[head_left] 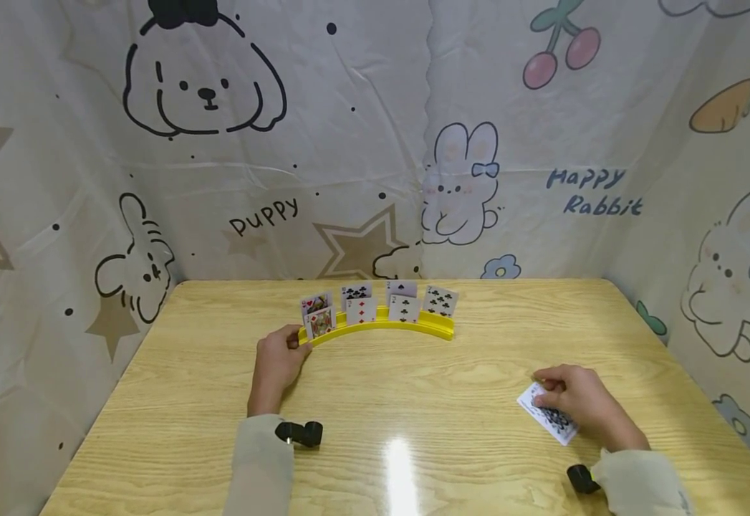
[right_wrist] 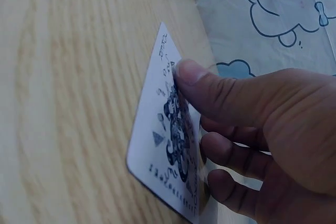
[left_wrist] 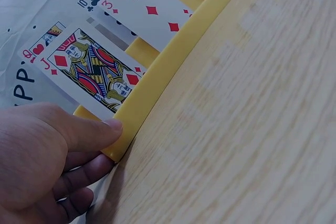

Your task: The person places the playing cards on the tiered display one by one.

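Note:
A curved yellow card holder [head_left: 357, 327] stands at the back of the table with several playing cards upright in two rows. My left hand [head_left: 278, 364] pinches its left end, thumb on the front edge, beside the jack of diamonds [left_wrist: 92, 72]. Behind the jack stands the queen of hearts [left_wrist: 50, 35]; the three of diamonds [head_left: 361, 311] is farther right. Off to the right, my right hand [head_left: 581, 394] pinches a playing card with a black drawing [right_wrist: 163, 140], thumb on the printed face. That card is tilted, its far edge hidden by the fingers.
The light wood table [head_left: 413, 401] meets a printed cloth [head_left: 349, 143] at its back and sides. Black straps with small mounts [head_left: 304, 433] sit at both wrists. A bright reflection lies on the front middle of the tabletop.

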The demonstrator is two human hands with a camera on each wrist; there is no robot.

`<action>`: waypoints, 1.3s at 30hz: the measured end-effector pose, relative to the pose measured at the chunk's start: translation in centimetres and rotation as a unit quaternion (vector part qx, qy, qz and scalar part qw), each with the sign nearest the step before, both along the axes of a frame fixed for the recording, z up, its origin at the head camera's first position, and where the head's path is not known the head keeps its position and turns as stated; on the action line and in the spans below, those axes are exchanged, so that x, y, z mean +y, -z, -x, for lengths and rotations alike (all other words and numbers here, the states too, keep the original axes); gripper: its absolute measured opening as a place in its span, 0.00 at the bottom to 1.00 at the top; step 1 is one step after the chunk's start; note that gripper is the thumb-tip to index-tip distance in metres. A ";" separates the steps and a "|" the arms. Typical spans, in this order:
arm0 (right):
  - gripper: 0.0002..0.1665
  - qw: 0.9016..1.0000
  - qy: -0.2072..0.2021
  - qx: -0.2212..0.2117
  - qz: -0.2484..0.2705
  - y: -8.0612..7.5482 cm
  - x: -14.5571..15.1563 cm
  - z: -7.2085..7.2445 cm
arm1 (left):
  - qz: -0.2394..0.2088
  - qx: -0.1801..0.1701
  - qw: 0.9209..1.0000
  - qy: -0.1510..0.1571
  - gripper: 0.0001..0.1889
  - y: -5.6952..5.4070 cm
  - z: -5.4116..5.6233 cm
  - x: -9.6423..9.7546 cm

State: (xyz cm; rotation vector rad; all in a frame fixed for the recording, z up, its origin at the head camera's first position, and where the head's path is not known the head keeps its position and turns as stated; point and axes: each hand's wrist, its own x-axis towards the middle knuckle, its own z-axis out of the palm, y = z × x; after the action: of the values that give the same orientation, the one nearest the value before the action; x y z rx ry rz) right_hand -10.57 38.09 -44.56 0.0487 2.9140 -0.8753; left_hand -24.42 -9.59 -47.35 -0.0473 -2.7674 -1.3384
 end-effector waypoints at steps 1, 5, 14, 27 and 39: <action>0.26 1.000 -0.001 0.002 -0.002 0.0 0.0 0.0 | -0.001 0.001 1.000 0.001 0.20 0.0 0.0 0.0; 0.26 1.000 -0.005 -0.002 -0.008 0.1 -0.1 0.0 | -0.002 0.000 1.000 0.002 0.20 -0.2 -0.2 0.0; 0.23 0.999 0.024 -0.033 0.017 0.0 -0.2 0.1 | 0.003 0.003 1.000 -0.001 0.19 -0.3 -0.1 0.1; 0.15 0.999 0.037 -0.032 0.020 0.1 -0.3 0.2 | -0.004 -0.002 1.000 -0.001 0.19 -0.2 -0.3 0.0; 0.15 0.999 0.014 -0.027 -0.017 0.0 -0.2 0.3 | 0.001 0.002 1.000 0.001 0.19 -0.2 -0.3 0.1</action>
State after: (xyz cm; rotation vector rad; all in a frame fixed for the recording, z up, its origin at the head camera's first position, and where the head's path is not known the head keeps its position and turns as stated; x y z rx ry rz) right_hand -10.85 37.89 -44.55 0.1131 2.8855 -0.8144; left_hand -24.13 -9.51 -47.14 -0.0516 -2.7663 -1.3344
